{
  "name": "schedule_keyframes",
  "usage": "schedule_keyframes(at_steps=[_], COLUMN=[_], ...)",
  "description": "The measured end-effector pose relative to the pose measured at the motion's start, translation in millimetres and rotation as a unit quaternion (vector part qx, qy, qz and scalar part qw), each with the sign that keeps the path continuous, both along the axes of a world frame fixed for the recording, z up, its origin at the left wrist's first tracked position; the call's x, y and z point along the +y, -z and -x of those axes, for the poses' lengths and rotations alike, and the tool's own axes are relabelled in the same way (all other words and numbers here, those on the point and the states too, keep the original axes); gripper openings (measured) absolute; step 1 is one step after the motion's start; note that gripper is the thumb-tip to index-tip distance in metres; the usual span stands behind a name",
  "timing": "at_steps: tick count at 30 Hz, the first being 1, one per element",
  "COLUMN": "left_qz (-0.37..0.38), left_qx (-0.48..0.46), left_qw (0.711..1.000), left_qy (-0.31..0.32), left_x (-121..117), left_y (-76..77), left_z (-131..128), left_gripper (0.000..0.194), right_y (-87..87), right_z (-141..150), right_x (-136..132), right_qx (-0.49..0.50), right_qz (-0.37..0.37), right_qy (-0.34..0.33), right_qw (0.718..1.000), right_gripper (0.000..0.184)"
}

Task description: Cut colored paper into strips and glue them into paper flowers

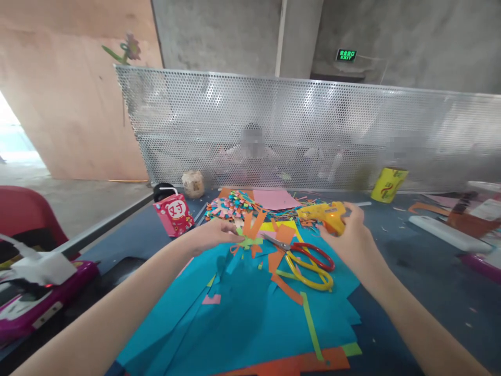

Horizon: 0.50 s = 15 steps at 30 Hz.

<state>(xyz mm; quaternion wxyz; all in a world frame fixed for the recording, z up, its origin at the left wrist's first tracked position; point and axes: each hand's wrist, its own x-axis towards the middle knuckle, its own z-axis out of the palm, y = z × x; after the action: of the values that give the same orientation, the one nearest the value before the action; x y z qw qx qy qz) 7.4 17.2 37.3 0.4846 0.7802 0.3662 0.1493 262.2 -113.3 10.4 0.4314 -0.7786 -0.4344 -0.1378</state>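
Note:
My left hand (216, 233) pinches the edge of a cut-paper piece (247, 241) with light green strips in the middle and orange strips around it, above the blue paper sheets (250, 313). A yellow glue gun (321, 213) is in my right hand (350, 230), its nozzle pointing left toward the paper piece but apart from it. Between my hands, scissors (290, 249) with one red and one yellow handle lie on the blue sheets, blades slightly apart. Orange scraps (287, 289) and a green strip (312, 326) lie around them.
Beyond the sheets are a heap of small coloured paper bits (230, 204) and a pink sheet (276, 199). A red drink carton (175, 215) stands left, a yellow can (389, 184) right. A perforated metal screen (219, 130) borders the back; a purple power strip (47, 310) lies left.

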Motion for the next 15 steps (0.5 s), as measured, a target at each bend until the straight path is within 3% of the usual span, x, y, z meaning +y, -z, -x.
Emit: schedule_keyframes(at_steps=[3, 7, 11, 15], left_qz=[0.058, 0.134, 0.156, 0.119], left_qx=[-0.087, -0.189, -0.216, -0.199], left_qw=[0.992, 0.955, 0.936, 0.943], left_qy=[-0.076, -0.186, -0.23, -0.239], left_x=[-4, -3, -1, -1], left_y=[-3.8, 9.0, 28.5, 36.2], left_z=[5, 6, 5, 5], left_gripper=[0.024, 0.028, 0.029, 0.026], right_y=[-9.6, -11.4, 6.3, 23.8], right_z=[17, 42, 62, 67], right_x=[-1, 3, 13, 19], right_qx=[-0.013, -0.109, -0.187, -0.199], right_qz=[-0.063, -0.152, -0.146, -0.121], right_qy=[-0.058, -0.153, -0.202, -0.221], right_qw=[0.996, 0.97, 0.95, 0.947], right_gripper=[0.069, 0.069, 0.068, 0.065])
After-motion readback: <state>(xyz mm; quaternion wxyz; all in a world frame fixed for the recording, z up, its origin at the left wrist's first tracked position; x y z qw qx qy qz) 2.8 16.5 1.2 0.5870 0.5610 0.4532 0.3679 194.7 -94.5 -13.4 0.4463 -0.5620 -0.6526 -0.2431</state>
